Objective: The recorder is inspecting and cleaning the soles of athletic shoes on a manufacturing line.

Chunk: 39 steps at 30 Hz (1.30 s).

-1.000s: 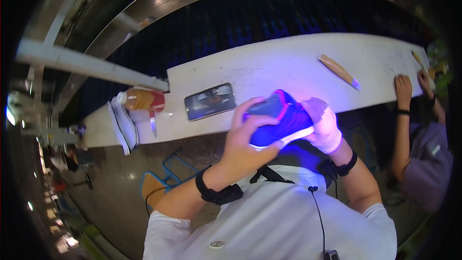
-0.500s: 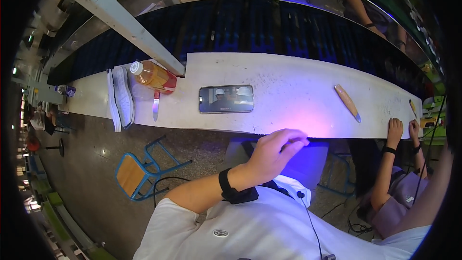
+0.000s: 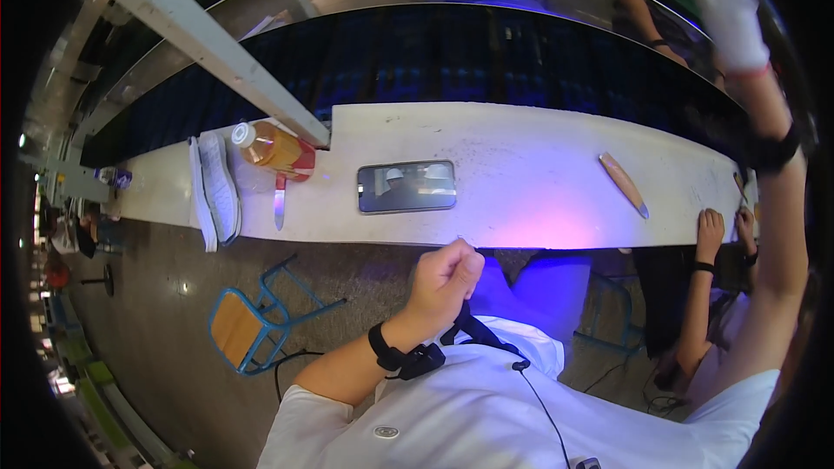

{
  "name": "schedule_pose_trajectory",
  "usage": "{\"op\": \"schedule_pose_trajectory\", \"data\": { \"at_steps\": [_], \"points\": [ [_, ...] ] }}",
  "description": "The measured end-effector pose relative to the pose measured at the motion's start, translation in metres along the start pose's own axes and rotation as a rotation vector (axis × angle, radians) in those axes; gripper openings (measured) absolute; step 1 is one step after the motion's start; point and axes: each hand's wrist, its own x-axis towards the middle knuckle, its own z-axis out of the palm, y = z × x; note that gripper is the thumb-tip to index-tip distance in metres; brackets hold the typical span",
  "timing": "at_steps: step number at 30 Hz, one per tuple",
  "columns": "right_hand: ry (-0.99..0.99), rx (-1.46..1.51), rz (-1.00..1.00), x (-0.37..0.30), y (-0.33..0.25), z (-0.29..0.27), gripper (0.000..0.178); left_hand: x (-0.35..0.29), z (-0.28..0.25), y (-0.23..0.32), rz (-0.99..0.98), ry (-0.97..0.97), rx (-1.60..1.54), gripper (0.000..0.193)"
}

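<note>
While the gloved right hand hovers high, fingers apart, the left hand curls its fingers together by the near edge of the desk, where a phone lies.

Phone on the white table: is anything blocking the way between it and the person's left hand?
Nothing visible is. The left hand appears at the near edge of the table, with only a strip of table showing between it and the phone. The bottle and knife are off to the phone's left.
</note>
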Motion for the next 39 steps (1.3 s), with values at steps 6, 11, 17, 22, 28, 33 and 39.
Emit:
{"op": "schedule_pose_trajectory", "data": {
  "at_steps": [6,11,17,22,28,33,39],
  "points": [
    [-0.404,0.616,0.497,-0.182,-0.159,0.003,0.018,0.047,0.013,0.058,0.013,0.029,-0.918,0.046],
    [-0.503,0.821,1.081,-0.273,-0.22,0.031,0.038,0.066,0.044,0.109,0.084,-0.18,-0.954,0.045],
    [-0.456,0.562,0.96,-0.296,-0.247,0.044,0.042,0.029,0.1,0.173,0.157,-0.695,-1.195,0.037],
    [-0.531,0.398,0.792,-0.29,-0.251,0.036,0.041,0.036,0.129,0.253,-0.227,-0.862,-0.956,0.024],
    [-0.518,0.383,0.804,-0.284,-0.247,0.032,0.038,0.019,0.134,0.195,0.146,-0.931,-1.209,0.016],
    [-0.616,0.451,0.828,-0.285,-0.246,0.031,0.044,0.02,0.137,0.203,0.102,-1.013,-1.206,0.021],
    [-0.571,0.442,0.84,-0.287,-0.249,0.036,0.042,0.034,0.136,0.222,0.001,-1.085,-1.016,0.034]
  ]
}}
